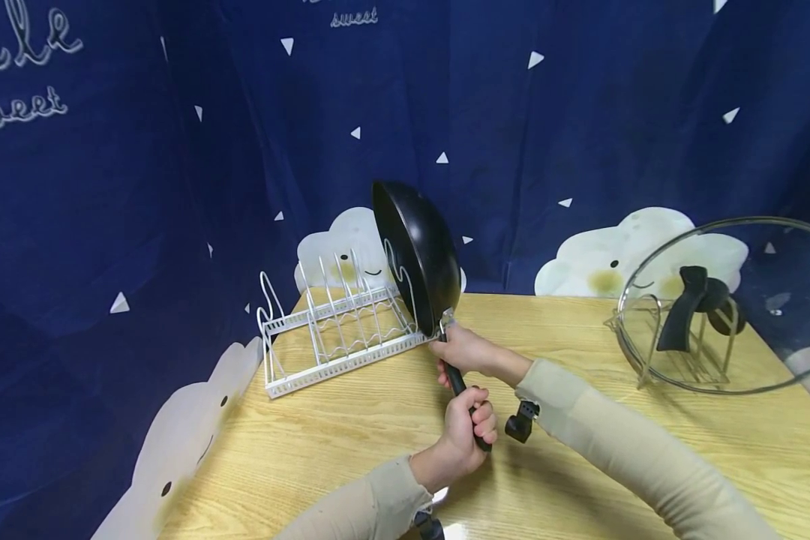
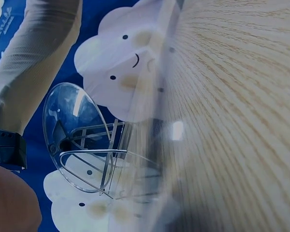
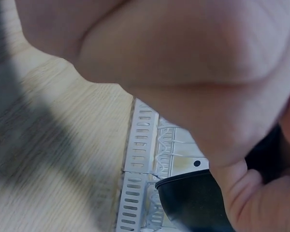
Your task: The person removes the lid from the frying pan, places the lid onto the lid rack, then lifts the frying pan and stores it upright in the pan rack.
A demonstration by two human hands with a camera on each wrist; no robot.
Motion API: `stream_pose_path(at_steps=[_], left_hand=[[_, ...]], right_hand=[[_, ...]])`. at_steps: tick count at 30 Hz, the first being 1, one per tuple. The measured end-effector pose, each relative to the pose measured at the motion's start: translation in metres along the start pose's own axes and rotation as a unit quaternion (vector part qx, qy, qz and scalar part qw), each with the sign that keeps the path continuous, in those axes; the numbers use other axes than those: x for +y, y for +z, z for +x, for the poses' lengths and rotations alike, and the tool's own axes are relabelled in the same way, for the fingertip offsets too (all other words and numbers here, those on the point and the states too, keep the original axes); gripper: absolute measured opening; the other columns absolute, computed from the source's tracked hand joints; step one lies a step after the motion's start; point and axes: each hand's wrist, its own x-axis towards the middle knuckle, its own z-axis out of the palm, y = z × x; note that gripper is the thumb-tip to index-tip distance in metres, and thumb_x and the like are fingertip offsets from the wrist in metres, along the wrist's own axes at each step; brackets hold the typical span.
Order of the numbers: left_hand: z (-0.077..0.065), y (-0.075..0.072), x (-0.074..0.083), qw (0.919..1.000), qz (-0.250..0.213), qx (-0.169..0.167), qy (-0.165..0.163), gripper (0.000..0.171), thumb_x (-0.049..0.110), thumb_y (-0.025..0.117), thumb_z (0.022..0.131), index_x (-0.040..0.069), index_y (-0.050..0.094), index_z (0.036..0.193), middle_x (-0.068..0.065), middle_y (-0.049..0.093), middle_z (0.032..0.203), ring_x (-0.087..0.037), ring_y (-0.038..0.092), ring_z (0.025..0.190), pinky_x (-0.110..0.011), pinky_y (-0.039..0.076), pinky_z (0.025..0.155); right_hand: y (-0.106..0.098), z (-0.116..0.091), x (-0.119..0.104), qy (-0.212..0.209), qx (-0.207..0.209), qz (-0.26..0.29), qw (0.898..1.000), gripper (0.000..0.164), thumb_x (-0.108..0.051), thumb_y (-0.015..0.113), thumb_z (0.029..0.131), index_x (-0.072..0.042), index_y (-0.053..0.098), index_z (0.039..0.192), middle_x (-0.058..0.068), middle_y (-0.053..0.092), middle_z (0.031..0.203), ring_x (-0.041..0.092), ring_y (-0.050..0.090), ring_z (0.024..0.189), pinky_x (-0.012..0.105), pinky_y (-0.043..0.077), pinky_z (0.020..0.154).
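Note:
A black wok (image 1: 432, 247) stands tilted on its edge at the right end of a white wire rack (image 1: 351, 358), its open side facing left. One of the rack's wire loops shows in front of the wok's opening. My right hand (image 1: 469, 351) grips the black handle close to the pan. Lower down, my left hand (image 1: 462, 429) holds the handle near its end. In the right wrist view, my right hand (image 3: 183, 53) covers much of the picture, with the wok's rim (image 3: 183, 178) beside the slotted rack rail (image 3: 135, 154). The left wrist view shows only part of my left hand (image 2: 12, 203).
At the right, a large glass lid (image 1: 749, 379) with a black knob stands upright in a small metal wire stand (image 1: 648, 352). Under everything lies a light wooden table (image 1: 297, 457). Behind it hangs a dark blue curtain (image 1: 486, 97) printed with clouds and triangles.

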Motion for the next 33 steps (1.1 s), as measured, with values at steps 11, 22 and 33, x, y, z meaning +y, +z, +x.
stream_pose_path(at_steps=[11, 22, 33], left_hand=[[0.003, -0.005, -0.001, 0.9999, -0.011, 0.003, -0.012, 0.034, 0.015, 0.042, 0.083, 0.022, 0.028, 0.053, 0.013, 0.024, 0.045, 0.001, 0.023, 0.036, -0.012, 0.022, 0.037], [0.012, -0.005, 0.004, 0.9994, 0.002, 0.030, -0.017, 0.027, 0.016, 0.044, 0.082, 0.021, 0.030, 0.060, 0.012, 0.024, 0.048, -0.001, 0.023, 0.039, -0.014, 0.024, 0.039], [0.024, -0.007, 0.005, 0.9989, -0.016, 0.039, -0.020, 0.026, 0.015, 0.045, 0.082, 0.020, 0.031, 0.061, 0.011, 0.025, 0.049, -0.001, 0.024, 0.040, -0.013, 0.026, 0.040]], right_hand=[[0.001, 0.008, 0.008, 0.013, -0.008, 0.000, 1.000, 0.019, -0.009, 0.044, 0.094, 0.000, 0.045, 0.078, 0.010, 0.049, 0.056, 0.018, 0.056, 0.043, 0.033, 0.052, 0.045], [-0.003, 0.017, 0.005, 0.029, -0.006, 0.000, 1.000, 0.017, -0.006, 0.042, 0.092, 0.000, 0.045, 0.076, 0.010, 0.049, 0.056, 0.017, 0.057, 0.043, 0.032, 0.052, 0.045], [-0.006, 0.025, 0.007, 0.028, -0.005, -0.001, 1.000, 0.017, -0.007, 0.044, 0.092, 0.001, 0.046, 0.076, 0.010, 0.050, 0.056, 0.017, 0.056, 0.043, 0.032, 0.053, 0.047]])
